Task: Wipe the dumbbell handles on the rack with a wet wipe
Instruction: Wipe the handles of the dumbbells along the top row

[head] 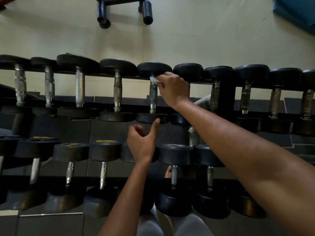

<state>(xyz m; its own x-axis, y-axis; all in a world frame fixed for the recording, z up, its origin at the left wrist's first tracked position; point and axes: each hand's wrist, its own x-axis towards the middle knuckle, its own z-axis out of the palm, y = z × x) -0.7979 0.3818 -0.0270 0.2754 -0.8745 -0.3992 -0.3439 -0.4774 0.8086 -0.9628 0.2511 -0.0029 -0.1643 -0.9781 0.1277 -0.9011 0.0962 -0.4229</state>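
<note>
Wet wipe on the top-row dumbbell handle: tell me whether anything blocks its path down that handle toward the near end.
Nothing visible blocks it. The right hand holds the wet wipe against the far end of the handle, and the metal below shows bare to the near collar. The left hand hovers lower, clear of the handle, thumb near the near head.

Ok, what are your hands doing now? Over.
Right hand pinching wet wipe on top-row handle. Left hand free, holding nothing. Nothing blocking.

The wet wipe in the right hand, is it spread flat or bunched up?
Bunched up. Only a small crumpled white wad of the wet wipe shows beyond the right hand, pressed at the top of the dumbbell handle.
</note>
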